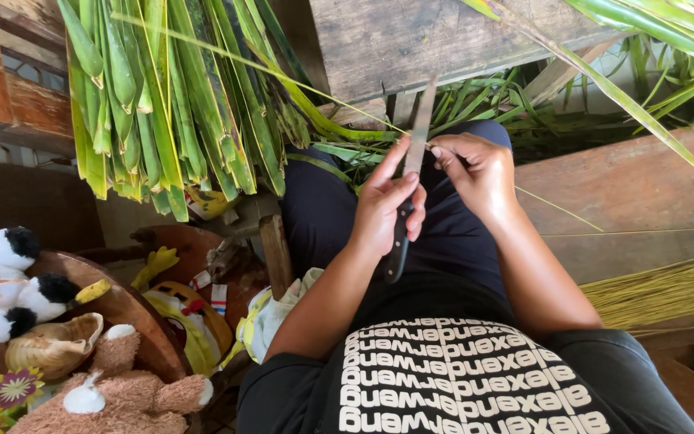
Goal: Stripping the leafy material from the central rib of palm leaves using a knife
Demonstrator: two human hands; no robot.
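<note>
a bundle of cut green palm leaves (162, 104) hangs at the upper left; over the lap, the left hand (387, 205) is closed round a dark-handled knife (408, 181) (blade pointing up); the right hand (475, 173) pinches a thin leaf strip (283, 76) against the blade; a pile of pale leaf ribs (668, 289) lies on the wooden bench's (644, 193) right edge.

A small white tag (218, 298) with red and blue marks hangs on the yellow plush toy (186, 317) at lower left. No packages, signs or screens are in view.
</note>
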